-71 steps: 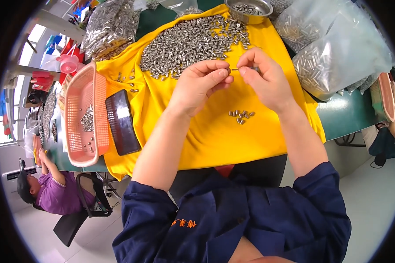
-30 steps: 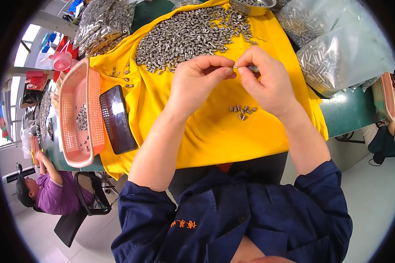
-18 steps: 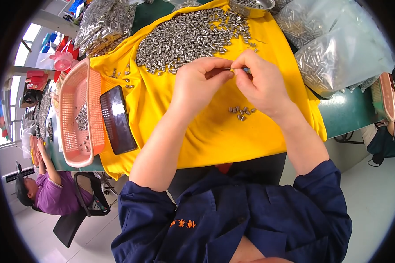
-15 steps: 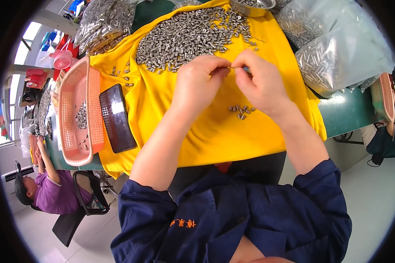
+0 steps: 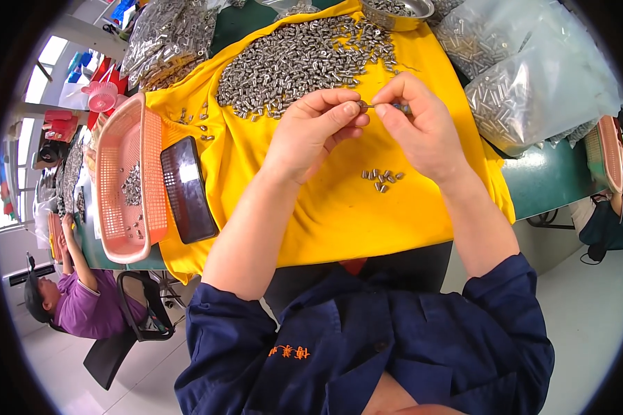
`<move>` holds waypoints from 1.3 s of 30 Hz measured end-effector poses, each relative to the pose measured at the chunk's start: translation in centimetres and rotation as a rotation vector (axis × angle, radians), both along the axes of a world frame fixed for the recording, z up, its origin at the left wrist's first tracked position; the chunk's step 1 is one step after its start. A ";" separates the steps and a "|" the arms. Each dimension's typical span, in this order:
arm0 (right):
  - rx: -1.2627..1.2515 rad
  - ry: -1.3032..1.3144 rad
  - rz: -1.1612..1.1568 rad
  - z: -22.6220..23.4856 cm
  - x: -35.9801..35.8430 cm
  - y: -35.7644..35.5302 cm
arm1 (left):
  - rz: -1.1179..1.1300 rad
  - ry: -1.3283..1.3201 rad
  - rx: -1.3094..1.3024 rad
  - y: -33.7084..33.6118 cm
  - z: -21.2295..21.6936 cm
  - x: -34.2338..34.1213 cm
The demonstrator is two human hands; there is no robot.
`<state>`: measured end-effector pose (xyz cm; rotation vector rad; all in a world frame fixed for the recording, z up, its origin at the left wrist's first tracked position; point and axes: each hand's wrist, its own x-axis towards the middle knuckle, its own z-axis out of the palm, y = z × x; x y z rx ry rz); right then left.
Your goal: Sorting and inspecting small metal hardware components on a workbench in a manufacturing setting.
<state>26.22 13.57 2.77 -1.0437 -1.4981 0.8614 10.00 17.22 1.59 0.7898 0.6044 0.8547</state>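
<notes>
My left hand (image 5: 311,135) pinches a small metal cylinder (image 5: 362,104) between thumb and fingers. Facing it, my right hand (image 5: 419,128) grips a thin rod-like tool (image 5: 404,108), whose tip meets the cylinder; most of the tool is hidden by my fingers. Both hands are raised over a yellow cloth (image 5: 325,221). Below my right hand lies a small group of metal cylinders (image 5: 381,177). A big pile of similar cylinders (image 5: 291,62) spreads over the cloth beyond my hands.
Left of the cloth stands a pink plastic basket (image 5: 156,200) with some metal parts; beside it lies a black phone (image 5: 188,190). Clear bags of metal parts (image 5: 502,104) crowd the back right. A metal bowl (image 5: 398,21) sits behind the pile. A person in purple (image 5: 93,301) sits far left.
My left fingers have spread and turned, bringing the small metal cylinder into view. My right thumb has shifted along the thin tool. The loose group of cylinders stays put.
</notes>
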 end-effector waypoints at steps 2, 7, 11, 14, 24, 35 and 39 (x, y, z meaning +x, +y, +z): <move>-0.016 0.016 0.016 0.0 -0.1 0.0 | -0.013 -0.006 0.022 0.0 -0.2 0.0; 0.037 -0.150 -0.026 0.4 -0.1 -0.1 | -0.033 -0.005 0.052 0.0 -0.3 0.0; 0.124 -0.232 -0.062 0.4 -0.4 -0.3 | 0.020 0.020 0.088 0.0 -0.3 0.3; 0.077 -0.287 -0.086 0.4 -0.5 -0.2 | 0.070 0.132 0.177 0.0 -0.4 0.5; -0.074 0.233 -0.138 -0.5 1.8 1.1 | 0.014 0.673 0.530 0.0 -0.2 -0.2; -0.046 0.170 -0.168 -0.5 2.1 1.9 | 0.101 0.985 0.899 1.2 0.9 0.0; -0.044 0.121 -0.207 0.4 2.3 2.0 | 0.120 1.208 1.172 3.6 1.7 1.9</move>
